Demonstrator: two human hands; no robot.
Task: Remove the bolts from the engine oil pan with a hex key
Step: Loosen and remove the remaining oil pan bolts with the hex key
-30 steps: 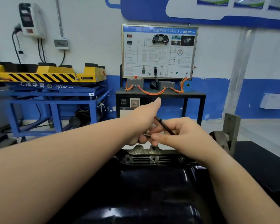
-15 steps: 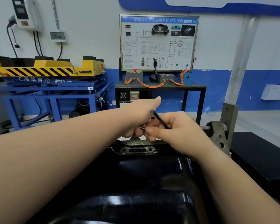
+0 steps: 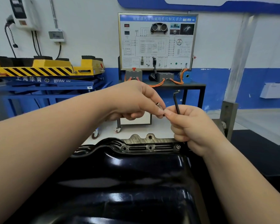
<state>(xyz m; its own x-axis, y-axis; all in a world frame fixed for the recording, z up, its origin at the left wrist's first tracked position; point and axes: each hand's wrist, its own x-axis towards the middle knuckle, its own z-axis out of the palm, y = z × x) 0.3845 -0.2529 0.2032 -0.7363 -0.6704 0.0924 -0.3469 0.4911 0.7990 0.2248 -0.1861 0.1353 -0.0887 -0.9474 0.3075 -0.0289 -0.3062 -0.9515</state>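
Blue-banded wall (image 3: 95, 29) | oil pan (image 3: 120, 183) | left hand (image 3: 132, 101) pinches bolt (image 3: 159, 106) | right hand (image 3: 192, 125) grips hex key (image 3: 176, 101)

Our two bare forearms reach forward from the lower corners and converge in the middle. Our left hand (image 3: 132, 101) is raised with its back up. Its fingers are curled under, and the thumb and forefinger pinch a small bolt (image 3: 159, 106) at their tips. Our right hand (image 3: 192, 125) sits just beside it and slightly lower, fingers curled into a fist around the shank of a hex key (image 3: 176, 102), which stands upright out of the top of the fist. The right forefinger tip meets the left fingertips at the bolt's end.
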